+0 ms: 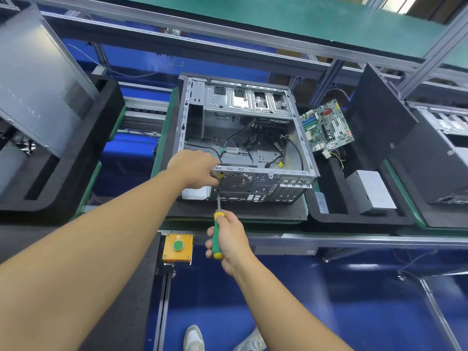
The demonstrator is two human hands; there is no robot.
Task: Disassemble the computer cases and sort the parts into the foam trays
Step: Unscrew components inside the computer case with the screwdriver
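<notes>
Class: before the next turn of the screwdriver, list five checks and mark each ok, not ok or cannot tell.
1. Right hand holds screwdriver handle: ok.
2. Screwdriver tip seated in a screw on the case rear panel: cannot tell.
3. Left hand grips the case corner: ok.
4. Motherboard out, in foam tray: ok.
5. Cables cleared from case: not ok.

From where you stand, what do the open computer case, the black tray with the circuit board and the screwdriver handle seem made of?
Computer case: bare sheet metal, dull grey; stamped, punched panels.
Tray: probably foam, matte black; thick rounded walls.
Screwdriver handle: likely plastic, smooth green and yellow.
</notes>
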